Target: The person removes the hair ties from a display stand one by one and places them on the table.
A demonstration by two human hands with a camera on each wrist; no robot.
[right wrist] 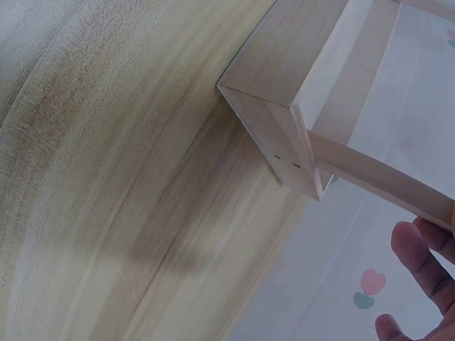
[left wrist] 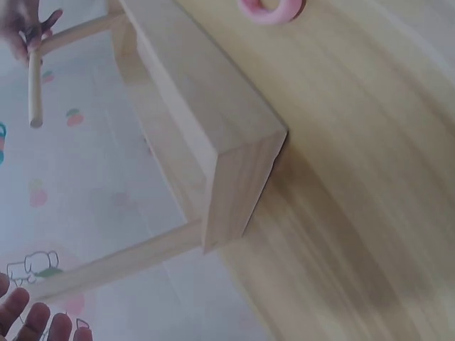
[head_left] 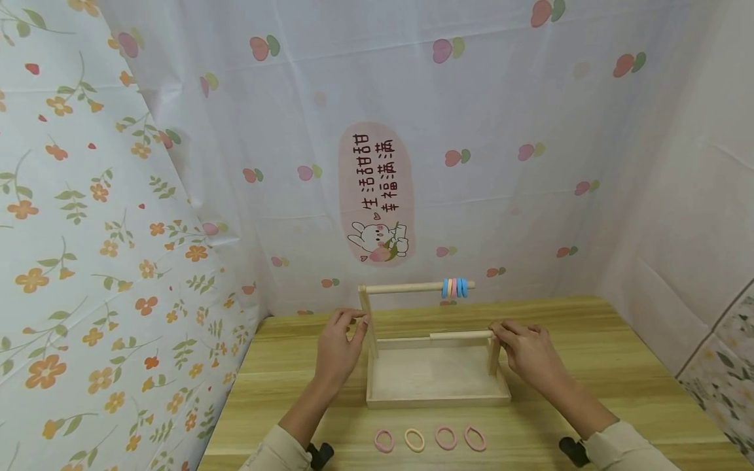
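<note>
A pale wooden rack [head_left: 438, 400] stands on the table, with a shallow tray base, a tall left post and a shorter right post. My left hand [head_left: 340, 347] pinches the tall post [head_left: 370, 330] below its top; in the left wrist view several fingertips [left wrist: 35, 321] show beside it. At the other end my right hand [head_left: 527, 350] holds the top of the short post [head_left: 493, 356], where a short rod [head_left: 462, 335] joins. Several blue, pink and yellow rings [head_left: 454, 288] hang near the free end of the long upper rod [head_left: 406, 288].
In front of the rack lie pink and yellow rings in a row, among them a yellow ring [head_left: 415, 440] and a pink ring [head_left: 446, 438]. Behind the wooden table [head_left: 294, 366] hangs a printed white cloth [head_left: 518, 216]. A flowered cloth [head_left: 118, 261] hangs at the left.
</note>
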